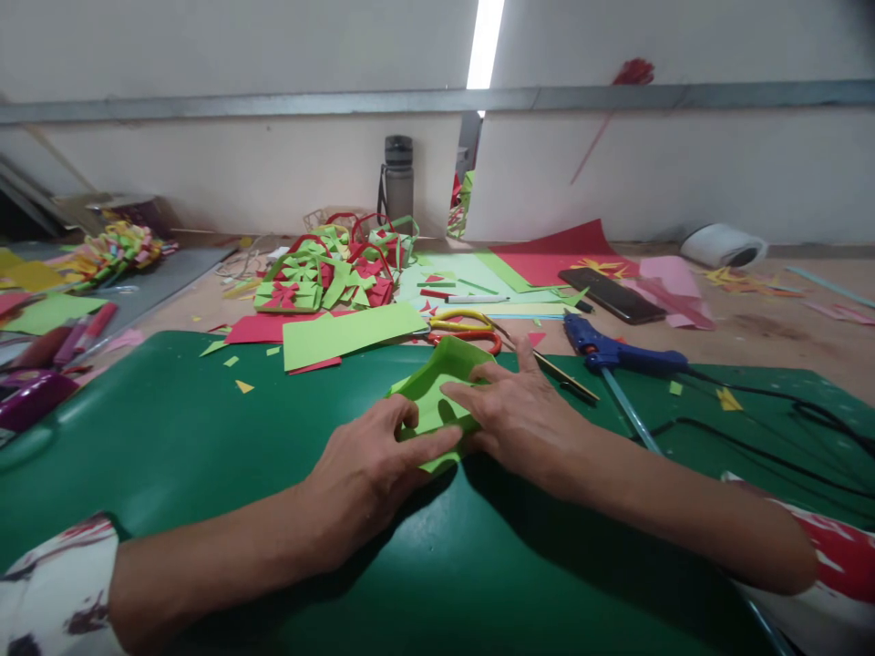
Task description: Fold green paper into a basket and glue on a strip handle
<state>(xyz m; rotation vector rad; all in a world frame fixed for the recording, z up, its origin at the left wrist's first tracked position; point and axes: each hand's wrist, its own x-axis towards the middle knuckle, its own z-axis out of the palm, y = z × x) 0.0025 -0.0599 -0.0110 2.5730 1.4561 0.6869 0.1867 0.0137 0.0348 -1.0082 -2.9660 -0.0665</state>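
Between my hands is a light green folded paper box [437,398], open at the top and tilted toward me. My left hand [383,456] grips its near left side, with the thumb and index finger at the near wall. On the right wall, my right hand [512,410] has its fingers closed, some reaching inside the box. Just behind the box lie scissors [471,321] with yellow and orange-red handles. A flat light green paper strip [352,334] rests beyond my left hand, on top of red paper.
A blue glue gun [615,351] with a black cord lies at right, near a phone [612,294]. Finished red and green paper baskets [334,269] are piled at the back, before a grey bottle [398,187]. A purple tool [31,396] sits at the left edge of the green mat [225,437].
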